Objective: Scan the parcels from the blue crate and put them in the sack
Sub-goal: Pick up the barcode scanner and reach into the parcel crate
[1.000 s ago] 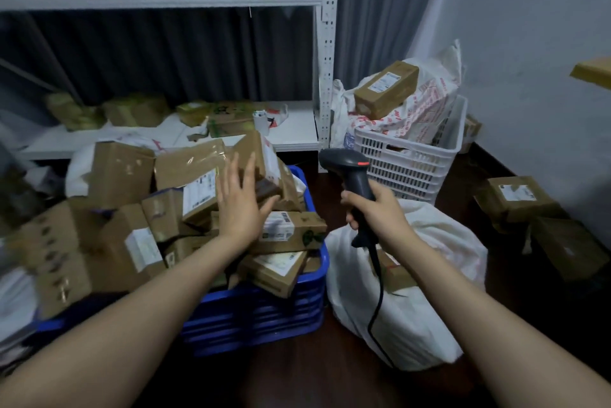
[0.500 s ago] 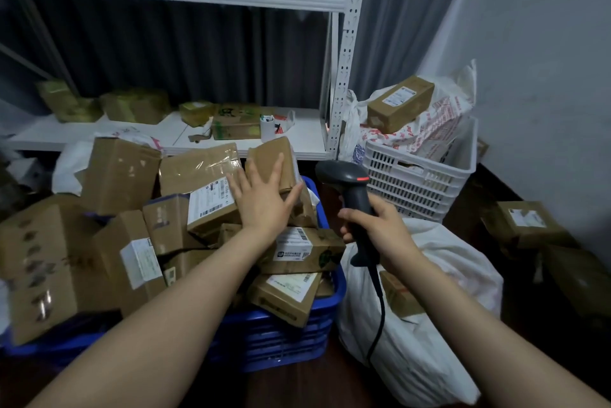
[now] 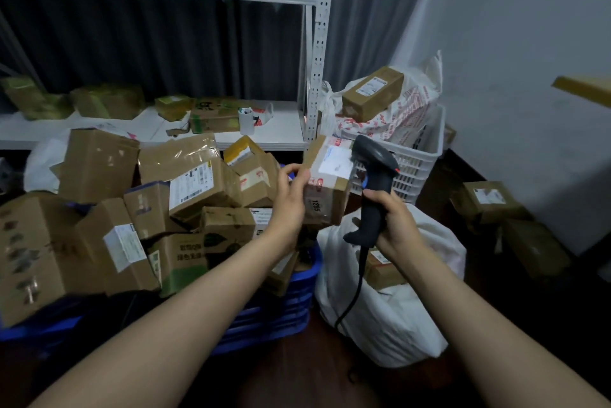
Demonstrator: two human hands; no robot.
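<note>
Left hand [image 3: 291,196]: grips cardboard parcel [image 3: 325,182], raised between blue crate [image 3: 284,311] and white sack [image 3: 393,318].
Right hand [image 3: 393,225]: clasps scanner [image 3: 372,186] handle, head just beside parcel label.

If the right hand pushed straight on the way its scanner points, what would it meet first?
Most likely the parcel held up by the left hand: the scanner in the right hand faces its white label from close by. The gap between them is unclear.
</note>
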